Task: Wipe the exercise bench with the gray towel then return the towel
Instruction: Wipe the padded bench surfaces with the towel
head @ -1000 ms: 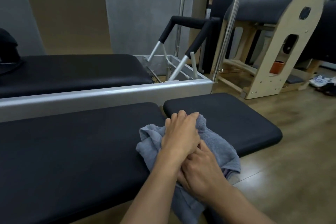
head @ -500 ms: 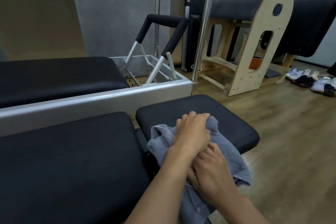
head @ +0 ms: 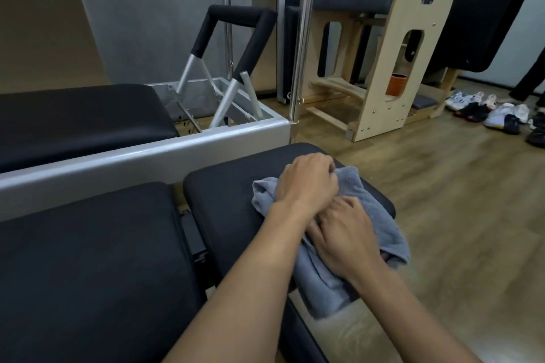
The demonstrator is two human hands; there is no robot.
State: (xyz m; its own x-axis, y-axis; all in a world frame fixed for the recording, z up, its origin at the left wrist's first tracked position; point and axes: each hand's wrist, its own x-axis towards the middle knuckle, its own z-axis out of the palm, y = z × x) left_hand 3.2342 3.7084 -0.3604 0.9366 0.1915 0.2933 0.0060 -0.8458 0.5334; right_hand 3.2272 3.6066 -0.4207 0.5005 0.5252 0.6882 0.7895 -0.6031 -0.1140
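Note:
The black padded exercise bench has a long pad (head: pixel 88 259) on the left and a short end pad (head: pixel 224 191) to its right. A crumpled gray towel (head: pixel 377 215) lies on the short pad, hanging over its near right edge. My left hand (head: pixel 306 183) presses on the towel's far part with the fingers curled into the cloth. My right hand (head: pixel 345 239) lies just behind it, pressing the towel's near part, and its fingertips touch my left wrist.
A silver-framed reformer (head: pixel 141 153) with a black pad and a padded foot bar (head: pixel 236 23) runs along the bench's far side. A steel pole (head: pixel 300 38) stands at its corner. A wooden barrel apparatus (head: pixel 392 68) and several shoes (head: pixel 495 112) are on the wood floor to the right.
Both hands have slid the towel to the right, from the gap between the pads onto the short end pad. The view has turned right with them.

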